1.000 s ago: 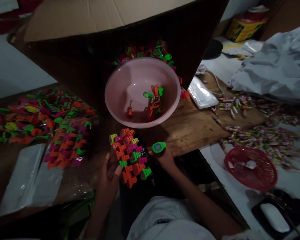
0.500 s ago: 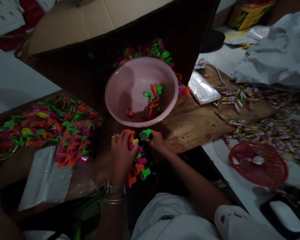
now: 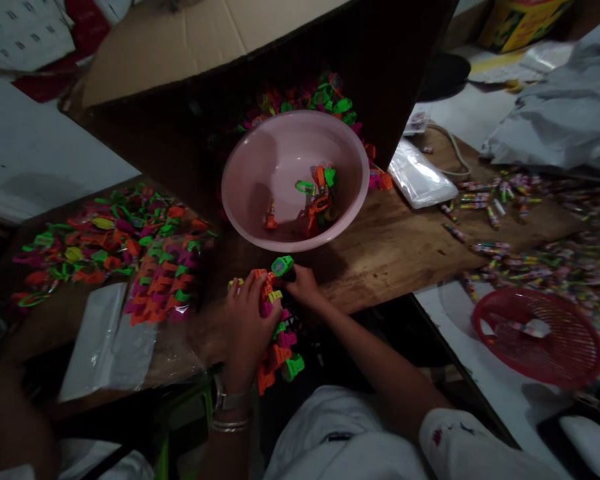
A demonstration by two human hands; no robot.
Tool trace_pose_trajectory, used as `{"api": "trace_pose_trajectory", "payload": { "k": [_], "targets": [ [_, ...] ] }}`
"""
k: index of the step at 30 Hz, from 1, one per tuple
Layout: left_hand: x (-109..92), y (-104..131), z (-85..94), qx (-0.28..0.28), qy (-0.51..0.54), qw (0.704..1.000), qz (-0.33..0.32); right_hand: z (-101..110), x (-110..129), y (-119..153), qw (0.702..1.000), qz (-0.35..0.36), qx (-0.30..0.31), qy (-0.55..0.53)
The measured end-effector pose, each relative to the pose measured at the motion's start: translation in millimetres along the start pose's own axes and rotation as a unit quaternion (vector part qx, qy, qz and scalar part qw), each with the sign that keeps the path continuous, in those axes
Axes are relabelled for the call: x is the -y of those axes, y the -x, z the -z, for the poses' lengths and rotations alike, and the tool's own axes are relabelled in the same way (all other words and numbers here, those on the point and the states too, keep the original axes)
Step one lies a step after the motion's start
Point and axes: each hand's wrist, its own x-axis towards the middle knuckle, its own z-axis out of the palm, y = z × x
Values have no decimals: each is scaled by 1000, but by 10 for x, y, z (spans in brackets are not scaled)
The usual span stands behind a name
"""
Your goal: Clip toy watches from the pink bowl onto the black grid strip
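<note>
My left hand (image 3: pixel 250 327) is wrapped over a stack of toy watches (image 3: pixel 281 353) in orange, green, pink and yellow, at the table's front edge. My right hand (image 3: pixel 305 288) pinches a green toy watch (image 3: pixel 283 266), its face turned up, at the far end of that stack. Whether the green watch touches the stack is hard to tell. Just beyond my hands stands a pink basin (image 3: pixel 247 180) with several toy watches in it. The lower part of the stack rests near my lap in shadow.
A cardboard box (image 3: pixel 170 53) lies open behind the basin, with more watches inside. On the left are a loose watch pile (image 3: pixel 100 233), a filled clear bag (image 3: pixel 163 283) and plastic bags (image 3: pixel 95 340). Small candy-like tubes and a red basket (image 3: pixel 540 373) lie right.
My right hand has brought the green watch slightly left, closer to the stack in my left hand. The whole view has shifted a little as the head turned.
</note>
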Motion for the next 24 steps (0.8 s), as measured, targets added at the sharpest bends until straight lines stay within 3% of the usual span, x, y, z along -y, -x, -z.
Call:
{"api": "trace_pose_trajectory", "payload": {
  "k": [3, 7, 12, 18, 24],
  "targets": [
    [-13, 14, 2, 0, 4, 1000, 9, -14, 15, 23, 999, 7, -36, 33],
    [8, 6, 18, -9, 18, 1000, 0, -61, -22, 65, 997, 35, -38, 54],
    [-17, -221, 96, -34, 17, 998, 47, -122, -73, 103, 991, 59, -39, 116],
    [-46, -617, 115, 111, 106, 988, -10, -77, -87, 28, 984, 99, 29, 147],
    [60, -766, 136, 172, 150, 973, -8, -84, -106, -39, 982, 104, 31, 154]
  ]
}}
